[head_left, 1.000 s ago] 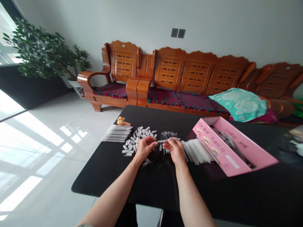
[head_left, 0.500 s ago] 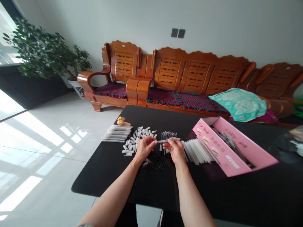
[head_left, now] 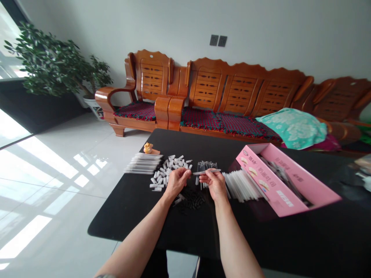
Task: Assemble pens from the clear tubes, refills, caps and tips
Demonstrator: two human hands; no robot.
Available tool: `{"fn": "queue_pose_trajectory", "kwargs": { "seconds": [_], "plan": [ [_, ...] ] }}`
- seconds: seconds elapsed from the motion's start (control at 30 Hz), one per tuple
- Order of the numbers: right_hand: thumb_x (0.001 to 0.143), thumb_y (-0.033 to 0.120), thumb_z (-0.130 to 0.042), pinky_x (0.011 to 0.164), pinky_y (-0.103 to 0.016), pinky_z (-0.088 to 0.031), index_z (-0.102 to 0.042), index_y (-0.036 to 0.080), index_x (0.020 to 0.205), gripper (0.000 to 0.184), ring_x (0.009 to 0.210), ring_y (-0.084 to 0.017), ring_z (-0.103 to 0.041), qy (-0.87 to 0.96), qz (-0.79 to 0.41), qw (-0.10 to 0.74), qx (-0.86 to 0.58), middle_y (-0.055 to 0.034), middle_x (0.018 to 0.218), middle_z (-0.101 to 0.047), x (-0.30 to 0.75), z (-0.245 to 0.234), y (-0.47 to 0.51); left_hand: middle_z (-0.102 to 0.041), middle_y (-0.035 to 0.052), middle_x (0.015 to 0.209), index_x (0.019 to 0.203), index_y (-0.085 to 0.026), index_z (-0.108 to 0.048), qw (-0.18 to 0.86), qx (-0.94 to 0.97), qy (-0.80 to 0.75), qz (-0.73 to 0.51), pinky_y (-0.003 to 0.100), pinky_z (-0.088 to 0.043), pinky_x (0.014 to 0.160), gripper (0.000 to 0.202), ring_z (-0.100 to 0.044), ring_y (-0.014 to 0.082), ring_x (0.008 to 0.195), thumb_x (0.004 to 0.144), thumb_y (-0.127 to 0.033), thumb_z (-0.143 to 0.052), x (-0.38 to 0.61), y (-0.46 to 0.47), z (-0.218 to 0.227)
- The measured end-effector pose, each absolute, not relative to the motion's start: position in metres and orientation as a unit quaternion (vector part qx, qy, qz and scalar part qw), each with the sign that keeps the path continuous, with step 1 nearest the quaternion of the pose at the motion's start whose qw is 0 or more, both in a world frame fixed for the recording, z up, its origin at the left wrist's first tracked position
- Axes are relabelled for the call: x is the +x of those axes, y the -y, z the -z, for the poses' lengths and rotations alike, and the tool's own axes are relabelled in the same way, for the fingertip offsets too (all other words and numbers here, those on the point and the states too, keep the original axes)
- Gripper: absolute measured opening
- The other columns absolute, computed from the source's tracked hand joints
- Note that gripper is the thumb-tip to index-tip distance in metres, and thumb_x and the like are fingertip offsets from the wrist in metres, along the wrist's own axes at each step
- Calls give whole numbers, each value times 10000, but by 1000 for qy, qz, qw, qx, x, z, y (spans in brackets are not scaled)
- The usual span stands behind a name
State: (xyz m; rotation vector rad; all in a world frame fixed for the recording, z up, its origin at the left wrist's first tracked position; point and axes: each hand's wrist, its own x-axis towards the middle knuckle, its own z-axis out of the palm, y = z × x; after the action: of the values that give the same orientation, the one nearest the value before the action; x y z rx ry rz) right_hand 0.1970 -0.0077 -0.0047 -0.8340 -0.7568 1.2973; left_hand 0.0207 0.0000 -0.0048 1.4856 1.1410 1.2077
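Note:
My right hand [head_left: 216,185] pinches a thin clear pen-like tube [head_left: 206,172] that points left toward my left hand [head_left: 177,182]. The curled fingers of my left hand hide whatever they may hold. Behind it lies a heap of small white plastic caps [head_left: 169,170]. Below my hands is a pile of small black parts [head_left: 189,200]. Clear thin tubes lie in bundles: one at the far left [head_left: 143,164], one behind my right hand [head_left: 206,166], and a wider one to its right [head_left: 242,185].
An open pink cardboard box [head_left: 285,181] holding dark pen-like parts stands on the black table [head_left: 185,235]. A small orange figurine [head_left: 148,148] sits near the far edge. A wooden sofa [head_left: 232,92] stands behind the table, and a potted plant [head_left: 55,63] stands at the left.
The fingers of my left hand have shifted slightly. My right hand and the objects on the table look unchanged.

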Motion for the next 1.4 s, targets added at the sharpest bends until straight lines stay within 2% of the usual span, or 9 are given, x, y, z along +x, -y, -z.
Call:
{"fn": "queue_pose_trajectory", "kwargs": {
  "seconds": [0.1,0.2,0.33,0.53,0.7,0.8,1.03,1.27,1.4],
  "plan": [
    [707,285,-796,520,-261,-603,-622,159,844,254,580,-197,-723,335,-572,651,-369,-58,698,-749,197,5,8,-552,-14,505,670,-137,-627,435,617,-461,-467,176,-288,403,418,-428,65,391,852,-506,-554,20,0,6],
    [714,286,-792,522,-260,-602,-623,158,842,247,581,-195,-723,338,-572,650,-369,-61,699,-749,197,6,7,-524,-32,477,714,-144,-634,439,614,-452,-475,175,-321,426,338,-457,77,406,801,-470,-633,21,-2,8],
    [715,285,-790,526,-263,-605,-622,162,841,244,584,-194,-724,336,-570,653,-369,-53,696,-748,198,6,7,-593,-14,577,839,-144,-660,456,586,-449,-497,181,-358,440,337,-509,90,442,755,-469,-684,21,-2,7],
    [702,282,-797,514,-261,-601,-617,162,841,258,573,-193,-720,334,-571,650,-373,-51,694,-747,197,5,8,-511,-29,445,659,-143,-629,437,623,-453,-464,180,-304,423,402,-444,76,389,842,-496,-569,21,0,4],
    [706,289,-795,512,-259,-599,-613,157,828,255,563,-189,-716,337,-572,647,-374,-60,691,-745,197,6,7,-556,-25,500,747,-144,-660,439,617,-453,-470,184,-345,438,267,-493,90,422,764,-410,-677,22,-1,4],
    [701,294,-798,505,-258,-598,-614,157,822,259,552,-189,-713,332,-573,647,-378,-56,681,-743,197,6,7,-588,-14,538,782,-145,-675,439,611,-456,-476,188,-366,448,272,-520,100,444,734,-411,-708,22,0,2],
    [702,298,-796,500,-259,-599,-613,159,826,261,550,-191,-713,332,-572,645,-383,-58,686,-746,198,6,7,-577,-5,513,654,-147,-654,410,638,-471,-451,188,-284,416,424,-438,76,405,851,-507,-546,21,2,3],
    [705,300,-795,513,-259,-603,-614,156,837,266,546,-177,-707,339,-573,643,-378,-53,687,-741,197,6,7,-509,-37,461,686,-150,-646,417,631,-464,-462,178,-307,422,286,-454,82,411,782,-420,-658,23,1,5],
    [724,302,-783,516,-264,-600,-598,167,861,266,567,-182,-713,335,-563,659,-368,-52,707,-744,198,7,6,-543,-27,498,750,-149,-684,417,617,-460,-484,184,-335,438,280,-490,93,439,775,-428,-667,18,-1,2]
  ]
}}
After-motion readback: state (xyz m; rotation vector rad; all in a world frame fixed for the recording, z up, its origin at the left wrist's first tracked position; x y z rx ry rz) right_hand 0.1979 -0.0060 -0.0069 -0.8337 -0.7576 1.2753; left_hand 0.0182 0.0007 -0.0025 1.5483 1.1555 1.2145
